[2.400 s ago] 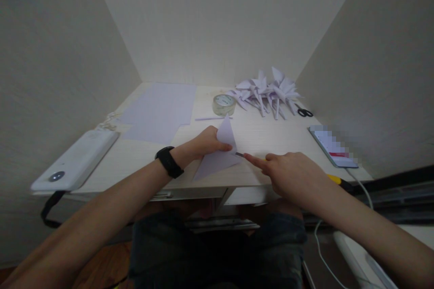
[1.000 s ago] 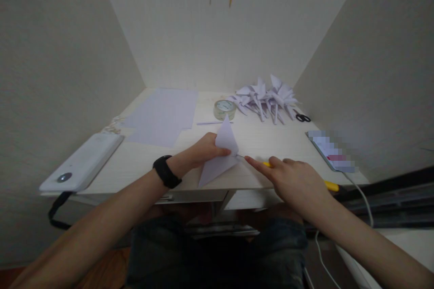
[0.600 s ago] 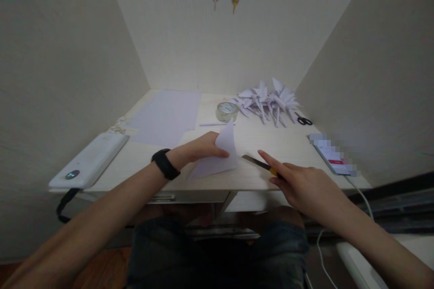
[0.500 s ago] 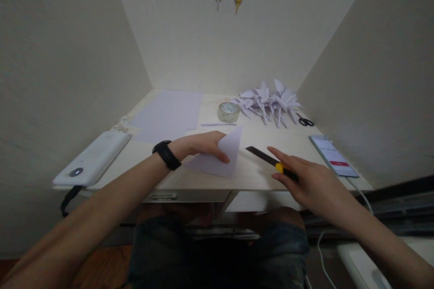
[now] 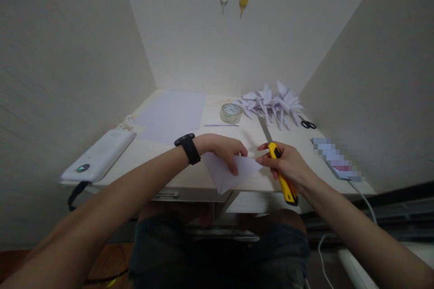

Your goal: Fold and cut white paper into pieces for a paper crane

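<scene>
Now left hand (image 5: 226, 150) pinching folded paper (image 5: 230, 172), right hand (image 5: 286, 165) gripping utility knife (image 5: 280, 174)

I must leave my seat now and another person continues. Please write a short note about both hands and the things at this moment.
Left hand: presses the folded paper at the near edge of the desk.
Right hand: grips the yellow knife, blade out, pointing away; its fingertips touch the paper's right corner.
Done: paper is folded; finished paper shapes lie at the back beside the tape roll.
Left: whether this paper is already cut cannot be told. Watch the open blade.
</scene>
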Demonstrator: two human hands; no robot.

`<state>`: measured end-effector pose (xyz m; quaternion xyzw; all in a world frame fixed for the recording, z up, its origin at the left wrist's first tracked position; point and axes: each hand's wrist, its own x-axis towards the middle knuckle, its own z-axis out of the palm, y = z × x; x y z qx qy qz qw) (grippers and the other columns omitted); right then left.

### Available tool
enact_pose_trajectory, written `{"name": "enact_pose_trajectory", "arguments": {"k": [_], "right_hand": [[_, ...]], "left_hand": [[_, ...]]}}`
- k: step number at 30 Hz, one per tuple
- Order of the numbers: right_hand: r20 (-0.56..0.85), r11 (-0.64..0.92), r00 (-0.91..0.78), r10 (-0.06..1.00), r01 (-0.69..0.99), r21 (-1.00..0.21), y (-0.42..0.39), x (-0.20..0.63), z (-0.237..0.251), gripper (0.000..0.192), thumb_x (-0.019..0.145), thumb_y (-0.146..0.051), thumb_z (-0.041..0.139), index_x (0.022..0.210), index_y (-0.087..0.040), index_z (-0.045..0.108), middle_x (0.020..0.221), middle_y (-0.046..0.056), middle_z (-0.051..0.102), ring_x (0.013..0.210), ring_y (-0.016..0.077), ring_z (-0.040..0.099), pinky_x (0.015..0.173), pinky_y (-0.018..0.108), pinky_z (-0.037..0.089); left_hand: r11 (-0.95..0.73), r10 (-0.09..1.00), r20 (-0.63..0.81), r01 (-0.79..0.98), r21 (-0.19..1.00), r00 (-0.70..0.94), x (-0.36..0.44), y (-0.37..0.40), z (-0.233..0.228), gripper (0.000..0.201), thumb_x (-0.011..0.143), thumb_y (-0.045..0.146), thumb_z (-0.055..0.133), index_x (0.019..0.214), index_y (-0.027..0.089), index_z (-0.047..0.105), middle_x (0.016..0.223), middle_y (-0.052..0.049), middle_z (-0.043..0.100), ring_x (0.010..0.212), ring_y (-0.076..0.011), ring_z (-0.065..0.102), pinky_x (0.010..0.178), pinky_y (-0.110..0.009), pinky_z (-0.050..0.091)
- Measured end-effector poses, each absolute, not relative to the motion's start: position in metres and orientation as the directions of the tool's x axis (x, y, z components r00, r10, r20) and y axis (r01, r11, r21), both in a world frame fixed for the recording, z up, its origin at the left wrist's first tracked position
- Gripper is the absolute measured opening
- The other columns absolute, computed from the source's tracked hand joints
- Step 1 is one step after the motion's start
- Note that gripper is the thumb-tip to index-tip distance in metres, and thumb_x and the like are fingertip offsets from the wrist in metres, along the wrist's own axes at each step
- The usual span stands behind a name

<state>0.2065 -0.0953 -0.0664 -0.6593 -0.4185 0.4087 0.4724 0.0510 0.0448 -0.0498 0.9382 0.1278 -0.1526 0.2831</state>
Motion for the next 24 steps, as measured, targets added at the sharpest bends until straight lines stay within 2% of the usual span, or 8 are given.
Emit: {"name": "enact_pose_trajectory", "arguments": {"k": [3,7,12,15,17,20,22,24], "right_hand": [[-0.184,-0.228,0.365,0.913,0.083,-0.970,-0.096,0.206,-0.071,0.045,0.055,-0.029,0.082,0.092,-0.015,0.060,0.052,-0.007,0.057,0.031,0.0055,0.041,0.032,0.017,0.027],[-0.232,-0.234,0.397,0.888,-0.044,-0.971,-0.098,0.206,-0.077,0.044,0.053,-0.027,0.084,0.088,-0.016,0.058,0.048,-0.008,0.054,0.032,0.0055,0.042,0.032,0.016,0.029],[-0.300,-0.257,0.369,0.880,-0.161,-0.953,-0.100,0.205,-0.085,0.043,0.058,-0.026,0.084,0.090,-0.017,0.057,0.043,-0.010,0.048,0.034,0.0051,0.040,0.035,0.016,0.030],[-0.327,-0.304,0.331,0.885,-0.119,-0.945,-0.103,0.208,-0.086,0.047,0.061,-0.031,0.082,0.098,-0.018,0.056,0.043,-0.011,0.046,0.035,0.0078,0.041,0.036,0.018,0.032],[-0.278,-0.293,0.314,0.908,0.000,-0.956,-0.107,0.216,-0.083,0.051,0.066,-0.040,0.079,0.105,-0.018,0.055,0.050,-0.008,0.053,0.035,0.0079,0.041,0.035,0.020,0.032],[-0.127,-0.193,0.190,0.973,0.385,-0.902,-0.120,0.235,-0.070,0.048,0.083,-0.052,0.062,0.114,-0.017,0.054,0.077,0.002,0.069,0.037,0.0079,0.044,0.037,0.023,0.035],[-0.046,-0.039,0.010,0.999,0.729,-0.684,-0.131,0.249,-0.060,0.041,0.093,-0.049,0.048,0.120,-0.019,0.056,0.082,0.005,0.072,0.056,0.0151,0.061,0.050,0.026,0.045],[0.021,0.100,-0.099,0.995,0.934,-0.343,-0.142,0.259,-0.054,0.037,0.096,-0.042,0.043,0.124,-0.022,0.059,0.094,0.008,0.074,0.078,0.0210,0.069,0.066,0.030,0.050]], "left_hand": [[-0.855,0.333,-0.088,0.341,0.391,0.939,0.048,0.030,-0.056,0.049,0.074,0.050,0.072,0.112,0.020,0.065,0.100,-0.005,0.072,0.087,-0.0207,0.067,0.071,-0.028,0.047],[-0.895,0.403,0.182,0.345,0.282,0.897,0.040,0.005,-0.074,0.072,0.070,0.067,0.069,0.124,0.021,0.058,0.111,-0.008,0.070,0.099,-0.0271,0.066,0.081,-0.035,0.047],[-0.906,0.415,0.315,0.356,0.227,0.854,0.036,-0.006,-0.093,0.050,0.079,0.050,0.066,0.117,0.019,0.057,0.101,-0.008,0.070,0.093,-0.0264,0.065,0.081,-0.037,0.045],[-0.930,0.348,0.329,0.280,0.238,0.878,0.036,-0.003,-0.096,0.035,0.080,0.042,0.065,0.106,0.019,0.058,0.098,-0.006,0.069,0.091,-0.0237,0.063,0.083,-0.036,0.043],[-0.952,0.271,0.321,0.205,0.226,0.907,0.035,-0.001,-0.096,0.025,0.082,0.036,0.063,0.101,0.019,0.060,0.099,-0.006,0.068,0.092,-0.0220,0.062,0.084,-0.035,0.042],[-0.969,0.209,0.307,0.154,0.194,0.928,0.034,0.002,-0.096,0.019,0.083,0.034,0.063,0.096,0.019,0.064,0.100,-0.006,0.069,0.095,-0.0219,0.061,0.087,-0.035,0.039],[-0.972,0.196,0.294,0.145,0.186,0.936,0.034,0.003,-0.096,0.018,0.085,0.034,0.062,0.094,0.019,0.066,0.101,-0.006,0.070,0.097,-0.0225,0.061,0.088,-0.036,0.038],[-0.971,0.194,0.278,0.143,0.194,0.941,0.035,0.004,-0.096,0.017,0.085,0.034,0.062,0.093,0.019,0.068,0.101,-0.007,0.071,0.098,-0.0227,0.061,0.089,-0.037,0.038]]}}
